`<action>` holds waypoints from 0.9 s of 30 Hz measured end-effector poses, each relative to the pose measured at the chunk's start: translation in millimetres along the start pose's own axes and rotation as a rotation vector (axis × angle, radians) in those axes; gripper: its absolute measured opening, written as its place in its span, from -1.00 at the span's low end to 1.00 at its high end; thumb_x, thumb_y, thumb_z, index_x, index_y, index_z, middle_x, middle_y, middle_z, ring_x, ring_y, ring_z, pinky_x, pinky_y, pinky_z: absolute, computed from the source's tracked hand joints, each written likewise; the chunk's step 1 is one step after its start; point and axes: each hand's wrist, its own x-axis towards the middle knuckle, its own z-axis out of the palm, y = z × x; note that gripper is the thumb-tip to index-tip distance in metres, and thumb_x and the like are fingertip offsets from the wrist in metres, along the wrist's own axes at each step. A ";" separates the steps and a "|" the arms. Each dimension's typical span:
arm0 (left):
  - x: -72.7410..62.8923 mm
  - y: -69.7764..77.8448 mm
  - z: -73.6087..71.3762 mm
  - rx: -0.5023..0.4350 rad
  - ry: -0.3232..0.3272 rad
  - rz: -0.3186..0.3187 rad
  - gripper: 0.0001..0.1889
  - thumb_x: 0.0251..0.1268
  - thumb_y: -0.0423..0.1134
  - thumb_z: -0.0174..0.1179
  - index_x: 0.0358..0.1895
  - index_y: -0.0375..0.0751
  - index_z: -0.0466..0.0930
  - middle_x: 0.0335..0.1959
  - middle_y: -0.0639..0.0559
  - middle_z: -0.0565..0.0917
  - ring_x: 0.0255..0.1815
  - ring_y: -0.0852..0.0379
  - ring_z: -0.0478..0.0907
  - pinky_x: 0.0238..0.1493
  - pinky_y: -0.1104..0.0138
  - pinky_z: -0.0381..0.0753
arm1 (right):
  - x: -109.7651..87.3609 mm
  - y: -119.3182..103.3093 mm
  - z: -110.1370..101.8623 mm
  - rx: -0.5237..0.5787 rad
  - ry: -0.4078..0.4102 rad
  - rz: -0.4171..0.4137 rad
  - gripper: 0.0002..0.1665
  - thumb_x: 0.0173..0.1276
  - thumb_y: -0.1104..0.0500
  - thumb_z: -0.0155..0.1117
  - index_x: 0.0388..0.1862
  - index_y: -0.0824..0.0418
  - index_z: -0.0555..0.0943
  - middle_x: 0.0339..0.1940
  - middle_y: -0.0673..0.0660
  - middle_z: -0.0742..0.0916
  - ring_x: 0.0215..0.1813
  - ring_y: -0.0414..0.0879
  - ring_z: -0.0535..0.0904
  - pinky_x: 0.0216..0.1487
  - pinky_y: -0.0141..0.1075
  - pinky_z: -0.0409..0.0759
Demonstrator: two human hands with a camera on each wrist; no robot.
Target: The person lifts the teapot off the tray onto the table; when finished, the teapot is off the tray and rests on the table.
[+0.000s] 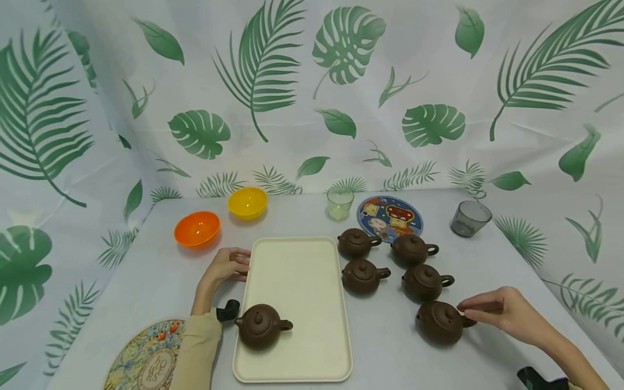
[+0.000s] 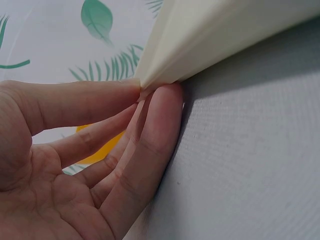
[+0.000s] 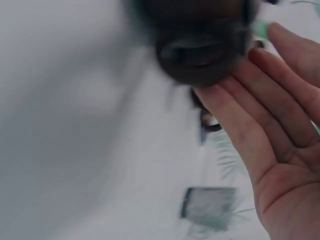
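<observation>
My left hand [image 1: 226, 271] pinches the left rim of a cream tray [image 1: 302, 281] between thumb and index finger; in the left wrist view the tray's edge [image 2: 165, 60] is between these fingertips. A brown teapot [image 1: 260, 326] sits on the tray's near left part, its spout towards my left wrist. At the right, my right hand [image 1: 512, 314] is at the handle of another brown teapot [image 1: 440, 323], which stands on the table. Its fingers are extended and near or touching the handle. In the right wrist view this teapot [image 3: 195, 20] is dark and blurred; contact is unclear.
Several brown teapots [image 1: 363, 276] stand right of the tray. Behind are an orange bowl [image 1: 197, 229], a yellow bowl [image 1: 247, 203], a green glass [image 1: 339, 203], a blue round mat [image 1: 390, 216] and a grey glass [image 1: 470, 219]. A patterned round mat [image 1: 146, 357] lies front left.
</observation>
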 end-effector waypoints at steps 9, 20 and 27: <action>-0.1 -0.7 -0.1 0.010 0.012 -0.014 -0.54 0.14 -0.55 0.21 0.16 -0.52 0.43 -0.29 -0.21 0.60 -0.47 0.10 0.63 -0.37 0.23 0.72 | 46.6 -66.4 34.5 0.100 -0.004 -0.087 -0.77 0.32 0.31 0.25 -0.10 0.41 0.68 -0.19 0.16 0.78 -0.17 -0.24 0.71 -0.24 -0.39 0.69; -0.2 0.0 0.1 -0.006 -0.002 0.009 -0.54 0.13 -0.56 0.21 0.15 -0.55 0.42 -0.34 -0.16 0.59 -0.48 0.11 0.63 -0.38 0.23 0.72 | 117.6 -131.8 146.0 0.240 -0.150 -0.148 -0.63 0.24 0.11 0.38 -0.12 0.39 0.70 -0.16 0.19 0.77 -0.14 -0.10 0.72 -0.15 -0.44 0.66; -1.4 0.1 0.3 -0.020 -0.010 0.025 -0.53 0.14 -0.55 0.22 0.16 -0.57 0.40 -0.33 -0.18 0.60 -0.47 0.10 0.63 -0.38 0.22 0.72 | 137.0 -151.1 197.7 0.224 -0.166 -0.149 -0.67 0.13 0.17 0.47 -0.20 0.39 0.72 -0.21 0.22 0.77 -0.23 -0.15 0.73 -0.24 -0.54 0.63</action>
